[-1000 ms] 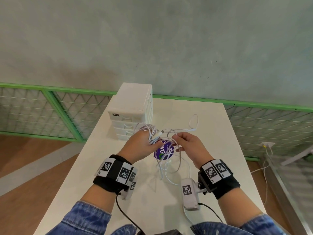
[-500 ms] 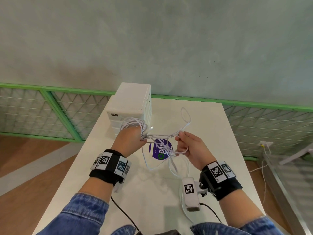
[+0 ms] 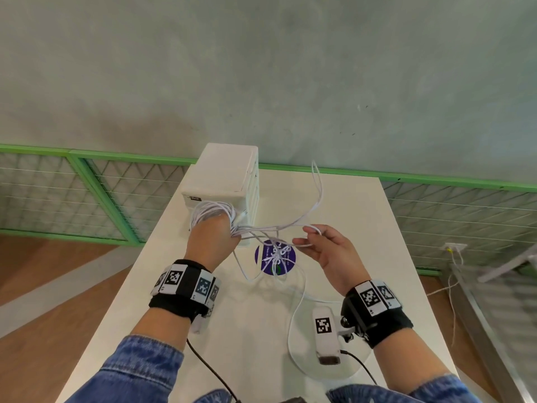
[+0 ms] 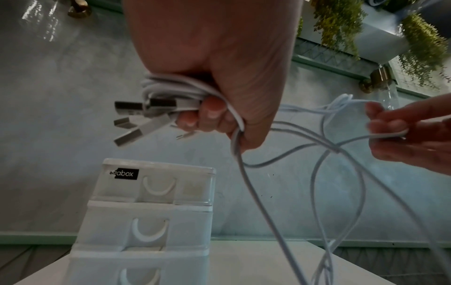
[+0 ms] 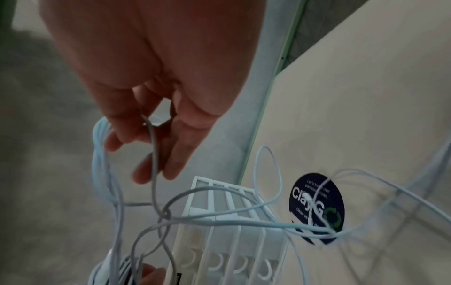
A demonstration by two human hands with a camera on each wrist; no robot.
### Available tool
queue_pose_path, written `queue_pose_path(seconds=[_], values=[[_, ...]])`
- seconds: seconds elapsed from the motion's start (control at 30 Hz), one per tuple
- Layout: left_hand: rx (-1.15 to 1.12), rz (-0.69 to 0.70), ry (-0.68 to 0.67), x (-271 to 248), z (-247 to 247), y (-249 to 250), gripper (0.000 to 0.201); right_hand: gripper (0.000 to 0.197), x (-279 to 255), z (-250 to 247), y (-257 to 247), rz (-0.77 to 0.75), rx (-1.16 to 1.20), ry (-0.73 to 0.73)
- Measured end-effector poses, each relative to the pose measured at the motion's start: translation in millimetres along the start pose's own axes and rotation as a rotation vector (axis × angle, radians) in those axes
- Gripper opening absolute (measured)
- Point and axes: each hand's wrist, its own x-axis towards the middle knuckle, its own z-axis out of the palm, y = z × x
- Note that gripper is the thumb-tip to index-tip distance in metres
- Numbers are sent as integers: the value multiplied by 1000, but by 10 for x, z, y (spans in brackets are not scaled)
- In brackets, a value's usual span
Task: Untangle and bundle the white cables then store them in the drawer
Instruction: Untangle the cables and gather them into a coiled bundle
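Observation:
My left hand (image 3: pixel 215 234) grips a coil of white cables (image 3: pixel 210 209) just in front of the white drawer unit (image 3: pixel 225 181); in the left wrist view the coil (image 4: pixel 171 86) and several USB plugs (image 4: pixel 131 117) stick out of the left hand (image 4: pixel 214 81). Loose strands (image 3: pixel 279 228) run across to my right hand (image 3: pixel 316 242), which pinches a cable loop. In the right wrist view the right hand (image 5: pixel 151 125) holds a strand (image 5: pixel 153 154) above a knot (image 5: pixel 165 215). More cable hangs to the table (image 3: pixel 296 289).
The drawer unit (image 4: pixel 151 212) has its drawers closed, each with a curved handle. A round purple sticker (image 3: pixel 274 257) lies on the white table (image 3: pixel 247 344). A green-framed mesh railing (image 3: pixel 87 196) and a grey wall stand behind the table.
Both hands have risen and drawn apart. My left hand has carried the coil up to the drawer unit's front, and the strands between the hands are pulled longer.

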Motion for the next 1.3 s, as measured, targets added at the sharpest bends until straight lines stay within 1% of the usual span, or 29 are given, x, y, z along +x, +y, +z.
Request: queue_pose_path(seconds=[0.07,0.1,0.2,0.27,0.33,0.37,0.4,0.43,0.47,0.5,0.53,0.57,0.67,0.7,0.77,0.83,0.87,0.9,0.97,1.03,1.1,1.17,1.2,1.23,1.27,1.3], values=[[-8,-10,3,-4,-7,20,15,22,10,-22,30,5,13,40],[-11,-10,11,-4,-11,16,15,23,22,-48,38,10,-33,74],[-2,-24,31,2,-34,-25,16,24,53,-154,28,-14,-280,142],[2,-38,27,1,-35,-45,19,25,57,-222,17,-69,-449,132],[2,-50,19,-7,-30,-38,21,25,52,-254,30,-156,-707,60],[-3,-49,17,-10,-29,-26,23,20,58,-265,39,-172,-873,14],[-15,-39,19,-11,-24,-11,27,17,67,-276,51,-157,-1040,-27],[-31,-27,19,-11,-24,12,32,20,74,-289,66,-119,-1202,-47],[-47,-14,16,-10,-29,34,35,25,86,-307,91,-77,-1321,-47],[-63,0,13,-8,-38,51,35,25,95,-314,111,-46,-1376,-20],[-77,12,10,-2,-47,57,32,21,108,-327,128,-41,-1367,13],[-89,17,8,3,-54,53,29,18,113,-330,136,-52,-1304,36],[-104,-11,1,-4,-50,20,23,8,154,-330,109,-151,-993,91],[-111,-25,0,-10,-40,3,22,6,161,-329,73,-184,-904,134],[-115,-59,-6,-18,-44,-46,19,7,180,-389,7,-218,-775,302],[-117,-102,4,-20,-76,-135,20,9,177,-535,-71,-189,-638,518],[-120,-120,14,-22,-92,-180,24,12,162,-607,-108,-150,-573,599],[-121,-129,16,-31,-106,-205,29,17,142,-663,-135,-106,-519,649],[-140,-134,3,-58,-110,-183,31,21,135,-735,-112,-58,-495,703],[-173,-151,-9,-74,-80,-116,29,23,164,-736,-39,-47,-588,734],[-177,-159,-23,-73,-67,-58,28,25,217,-740,38,-26,-732,710],[-169,-148,-35,-67,-72,-3,28,42,238,-746,60,-19,-841,662],[-169,-145,-39,-68,-76,28,28,51,228,-717,52,-52,-866,641],[-170,-141,-43,-72,-80,63,28,56,216,-669,48,-124,-880,611],[-170,-130,-46,-75,-74,97,25,57,206,-593,49,-227,-890,556],[-166,-112,-45,-79,-68,133,21,57,195,-495,47,-334,-895,470]])
